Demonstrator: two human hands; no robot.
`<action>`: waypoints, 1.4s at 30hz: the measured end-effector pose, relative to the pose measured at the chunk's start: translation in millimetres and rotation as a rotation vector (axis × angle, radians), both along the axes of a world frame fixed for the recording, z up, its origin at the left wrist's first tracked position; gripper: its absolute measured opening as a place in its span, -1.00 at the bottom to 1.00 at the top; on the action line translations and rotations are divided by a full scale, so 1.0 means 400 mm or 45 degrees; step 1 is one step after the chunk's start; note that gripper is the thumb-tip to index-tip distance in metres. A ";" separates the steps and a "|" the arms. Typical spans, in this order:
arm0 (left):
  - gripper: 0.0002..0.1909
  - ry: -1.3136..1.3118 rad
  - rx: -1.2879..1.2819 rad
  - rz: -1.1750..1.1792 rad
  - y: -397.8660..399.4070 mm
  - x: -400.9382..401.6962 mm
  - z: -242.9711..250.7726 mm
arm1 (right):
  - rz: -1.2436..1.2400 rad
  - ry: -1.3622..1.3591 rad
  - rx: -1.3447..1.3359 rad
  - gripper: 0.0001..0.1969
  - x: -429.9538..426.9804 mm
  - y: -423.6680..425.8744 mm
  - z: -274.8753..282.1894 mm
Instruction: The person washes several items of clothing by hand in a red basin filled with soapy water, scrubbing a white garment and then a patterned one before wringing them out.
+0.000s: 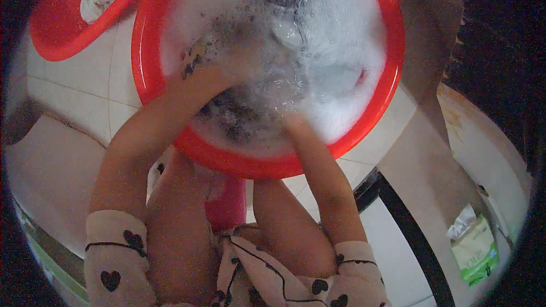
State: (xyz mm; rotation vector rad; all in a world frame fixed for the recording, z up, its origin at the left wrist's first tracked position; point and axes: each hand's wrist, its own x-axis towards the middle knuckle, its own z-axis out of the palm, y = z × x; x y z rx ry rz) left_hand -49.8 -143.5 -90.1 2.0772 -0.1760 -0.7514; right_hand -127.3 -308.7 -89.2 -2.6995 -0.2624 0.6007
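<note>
A large red plastic basin (pixel 394 76) stands before me, full of foamy water (pixel 345 13). My left hand (pixel 245 64) reaches in from the left and is blurred among suds and wet dark-patterned fabric (pixel 194 59). Just inside the near rim, my right hand (pixel 294 119) dips into the foam, with its fingers hidden. Whether either hand grips the cloth cannot be made out. More dark cloth (pixel 234 123) shows between my arms, and a pale soaked piece (pixel 337 76) lies in the suds to the right.
At upper left, a second red basin (pixel 55 34) holds a white cloth (pixel 100 0). Beneath both basins is a tiled floor (pixel 72 76). A pack of tissues (pixel 475 251) lies at lower right, beyond a black-edged white panel (pixel 396 238). Something pink (pixel 228 204) stands between my legs.
</note>
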 end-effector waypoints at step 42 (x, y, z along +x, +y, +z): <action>-0.43 1.305 -2.065 0.903 0.076 -0.096 0.411 | -1.399 0.719 1.780 -0.30 0.015 -0.003 0.529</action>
